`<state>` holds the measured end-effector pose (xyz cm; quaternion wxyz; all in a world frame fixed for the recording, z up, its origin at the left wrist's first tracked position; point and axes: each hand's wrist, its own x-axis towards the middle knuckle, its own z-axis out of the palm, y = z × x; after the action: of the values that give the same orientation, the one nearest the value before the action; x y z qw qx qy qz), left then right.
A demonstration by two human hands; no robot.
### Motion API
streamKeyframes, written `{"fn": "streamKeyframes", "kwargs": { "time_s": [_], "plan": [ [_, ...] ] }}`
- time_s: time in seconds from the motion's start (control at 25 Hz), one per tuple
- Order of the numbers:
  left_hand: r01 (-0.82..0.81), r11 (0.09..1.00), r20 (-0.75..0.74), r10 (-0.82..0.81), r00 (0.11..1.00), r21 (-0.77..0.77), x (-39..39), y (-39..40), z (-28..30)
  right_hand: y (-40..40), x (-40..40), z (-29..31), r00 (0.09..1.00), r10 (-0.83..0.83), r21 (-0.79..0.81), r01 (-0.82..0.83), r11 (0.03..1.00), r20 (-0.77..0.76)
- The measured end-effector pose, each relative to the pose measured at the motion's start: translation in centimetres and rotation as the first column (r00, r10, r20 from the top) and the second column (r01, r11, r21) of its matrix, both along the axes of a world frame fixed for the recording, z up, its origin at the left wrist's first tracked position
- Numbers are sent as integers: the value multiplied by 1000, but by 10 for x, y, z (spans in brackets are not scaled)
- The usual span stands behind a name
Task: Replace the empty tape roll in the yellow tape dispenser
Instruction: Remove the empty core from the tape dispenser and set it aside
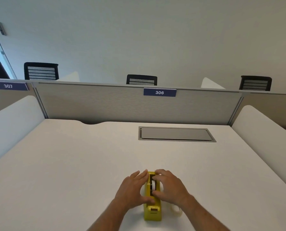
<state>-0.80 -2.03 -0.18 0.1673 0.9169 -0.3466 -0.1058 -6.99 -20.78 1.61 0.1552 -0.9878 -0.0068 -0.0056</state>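
Note:
A yellow tape dispenser (153,211) stands on the white desk (72,164) near the front edge, its cutter end toward me. A white roll core (154,185) sits in its black well. My left hand (134,189) lies flat against the dispenser's left side, thumb on its top. My right hand (170,185) reaches over from the right, with fingertips and thumb pinching the roll in the well. A clear tape roll (176,210) lies flat on the desk just right of the dispenser, partly hidden under my right wrist.
A grey cable hatch (175,134) is set into the desk further back. Grey partition panels (105,104) with a "306" label (159,92) close the far edge. White side dividers (14,120) flank the desk. Black chairs (141,80) stand beyond.

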Motion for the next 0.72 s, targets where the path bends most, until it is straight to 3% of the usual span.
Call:
{"fn": "streamKeyframes", "kwargs": {
  "time_s": [0.72],
  "plan": [
    [-44,993,-100,33,994,-110,0,-2,5,0,2,-1,993,-11,35,7,999,118]
  ]
}}
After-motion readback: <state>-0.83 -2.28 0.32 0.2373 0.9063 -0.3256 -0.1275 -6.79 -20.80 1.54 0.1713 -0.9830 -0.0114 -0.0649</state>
